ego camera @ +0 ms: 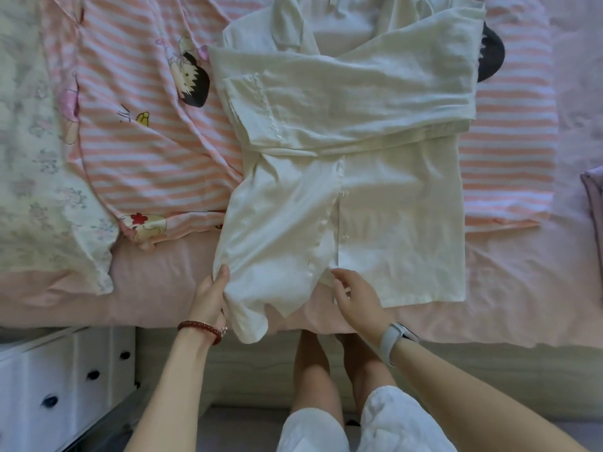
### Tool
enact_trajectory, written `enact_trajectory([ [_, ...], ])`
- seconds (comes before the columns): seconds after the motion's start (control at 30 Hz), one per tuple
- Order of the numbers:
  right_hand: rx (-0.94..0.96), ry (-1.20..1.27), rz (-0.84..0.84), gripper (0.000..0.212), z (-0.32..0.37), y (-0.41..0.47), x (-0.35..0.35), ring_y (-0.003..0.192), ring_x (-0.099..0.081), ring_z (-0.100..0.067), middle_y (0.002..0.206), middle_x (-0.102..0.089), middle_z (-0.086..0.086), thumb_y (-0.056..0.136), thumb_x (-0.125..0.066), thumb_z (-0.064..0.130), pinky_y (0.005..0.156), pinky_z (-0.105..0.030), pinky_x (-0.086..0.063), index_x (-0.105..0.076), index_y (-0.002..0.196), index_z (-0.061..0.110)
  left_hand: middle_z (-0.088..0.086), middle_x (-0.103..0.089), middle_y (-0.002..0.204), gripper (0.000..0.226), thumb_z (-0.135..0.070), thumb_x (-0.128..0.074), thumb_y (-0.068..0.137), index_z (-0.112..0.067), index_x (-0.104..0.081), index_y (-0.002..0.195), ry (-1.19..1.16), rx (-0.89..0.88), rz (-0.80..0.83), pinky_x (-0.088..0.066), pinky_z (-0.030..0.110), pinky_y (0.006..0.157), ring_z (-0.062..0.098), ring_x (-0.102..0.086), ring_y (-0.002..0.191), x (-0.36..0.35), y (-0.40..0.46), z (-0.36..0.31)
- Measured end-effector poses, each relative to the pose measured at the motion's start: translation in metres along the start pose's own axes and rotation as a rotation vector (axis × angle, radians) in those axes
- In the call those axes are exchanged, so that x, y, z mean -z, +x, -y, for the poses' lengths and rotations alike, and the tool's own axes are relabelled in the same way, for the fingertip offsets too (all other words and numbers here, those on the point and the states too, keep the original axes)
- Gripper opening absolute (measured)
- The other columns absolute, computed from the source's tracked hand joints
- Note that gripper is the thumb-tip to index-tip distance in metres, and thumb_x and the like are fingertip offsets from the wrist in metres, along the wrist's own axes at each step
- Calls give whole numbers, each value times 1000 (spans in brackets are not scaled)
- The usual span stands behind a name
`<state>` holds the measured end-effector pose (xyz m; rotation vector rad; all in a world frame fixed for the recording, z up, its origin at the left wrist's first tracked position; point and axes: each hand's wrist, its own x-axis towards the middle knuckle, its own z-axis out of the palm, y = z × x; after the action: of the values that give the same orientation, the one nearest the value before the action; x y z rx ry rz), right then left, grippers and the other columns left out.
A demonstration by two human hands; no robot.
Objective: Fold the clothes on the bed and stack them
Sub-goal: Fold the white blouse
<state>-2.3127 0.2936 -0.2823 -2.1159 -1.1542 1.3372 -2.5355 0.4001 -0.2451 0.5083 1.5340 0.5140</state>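
Nearest the camera, the left hand (212, 296) pinches the shirt (342, 177) at its near-left hem while the right hand (357, 303), fingers loosely spread, hovers at the middle hem; shirt's long axis runs straight away across the bed (163, 295), so folding goes upward.

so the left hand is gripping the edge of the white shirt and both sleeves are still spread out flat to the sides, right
Not quite. The left hand does grip the edge of the white shirt, but the sleeves are not spread out: the head view shows them folded across the chest.
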Motion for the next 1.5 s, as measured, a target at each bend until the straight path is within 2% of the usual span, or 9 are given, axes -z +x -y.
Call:
enact_trajectory([
  [0.2,-303,387,-152,32,38,29,-21,99,-55,-15,116,-54,-2,97,-41,21,77,-21,-41,-47,127,11,-3,-71,91,17,-31,-46,96,-23,-60,97,160,12,-66,-53,24,63,10,-69,81,18,14,5],
  [0.27,-439,439,-307,25,49,37,-27,91,-55,-16,114,-54,-5,96,-38,15,73,-24,-42,-49,117,10,-5,-73,87,16,-30,-46,96,-23,-60,99,102,-13,-37,-54,22,59,9,-70,81,21,15,-3],
  [0.4,-746,537,-234,24,52,26,-47,91,-57,-30,99,-62,-20,96,-35,12,75,-33,-43,-57,86,6,-1,-72,98,13,-28,-53,92,-24,-58,104,143,-65,-1,-56,30,70,14,-68,89,33,12,-13],
  [0.57,-1067,1426,-288,40,49,13,-53,130,-43,-26,130,-51,-14,98,-46,25,107,-34,-36,-44,131,1,-1,-61,94,14,-25,-54,93,-14,-51,101,400,-147,-150,-47,34,77,24,-61,93,43,17,-13],
  [0.7,-1041,1738,-343,30,47,25,-51,125,-48,-21,107,-61,-7,97,-47,18,104,-32,-38,-51,124,6,-3,-60,94,13,-25,-53,93,-17,-50,103,437,-119,-117,-46,31,75,20,-59,91,39,21,-13],
  [0.8,-931,1554,-389,26,47,21,-54,108,-58,-28,114,-59,-16,97,-46,11,90,-34,-49,-51,121,1,-5,-61,97,12,-20,-56,92,-23,-50,102,420,-116,-48,-48,31,77,14,-60,89,40,16,-13],
  [1.03,-812,525,-490,16,25,-42,-46,75,-58,-31,73,-55,-7,91,-48,19,66,-38,-48,-46,78,10,-6,-55,87,15,-23,-51,94,-13,-47,104,577,-134,-209,-40,28,63,20,-55,86,44,6,-13],
  [1.23,-860,326,-216,24,14,-48,-44,64,-52,-21,68,-54,-5,92,-48,26,59,-29,-38,-47,71,13,16,-51,126,43,-26,-51,94,-6,-38,129,931,27,-191,-40,36,83,31,-51,104,43,15,-1],
  [1.5,-517,222,-65,19,44,-5,-59,88,-56,-16,95,-60,1,94,-45,23,77,-31,-45,-56,107,12,4,-52,72,20,-22,-51,92,-9,-50,76,857,-66,-182,-33,29,57,21,-47,70,54,22,17],
])
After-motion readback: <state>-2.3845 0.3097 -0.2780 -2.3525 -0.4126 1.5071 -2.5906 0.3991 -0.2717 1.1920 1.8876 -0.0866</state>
